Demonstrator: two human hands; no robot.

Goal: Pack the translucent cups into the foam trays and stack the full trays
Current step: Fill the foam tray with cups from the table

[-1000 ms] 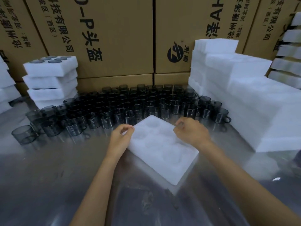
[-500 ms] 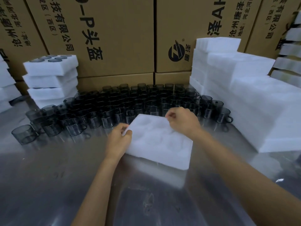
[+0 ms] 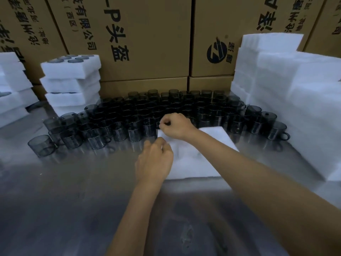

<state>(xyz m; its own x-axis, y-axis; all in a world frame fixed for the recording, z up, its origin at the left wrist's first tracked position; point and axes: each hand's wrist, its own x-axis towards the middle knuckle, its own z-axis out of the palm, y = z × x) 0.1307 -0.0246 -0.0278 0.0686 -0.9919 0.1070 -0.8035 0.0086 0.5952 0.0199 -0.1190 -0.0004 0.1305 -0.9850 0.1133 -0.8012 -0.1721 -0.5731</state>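
Left hand [image 3: 154, 161] curled at near-left edge of foam tray [image 3: 193, 163], fingers pinching that edge. Right hand [image 3: 175, 126] reached across, fingers curled on far-left corner of same tray. Tray flat on steel worktop [image 3: 73, 200], just in front of crowd of translucent cups [image 3: 147, 111]. Stack of full trays [image 3: 72, 80] at left behind cups, dark cup rims showing in top one. Tall pile of empty foam [image 3: 287, 93] at right. Cardboard boxes [image 3: 140, 37] behind everything.
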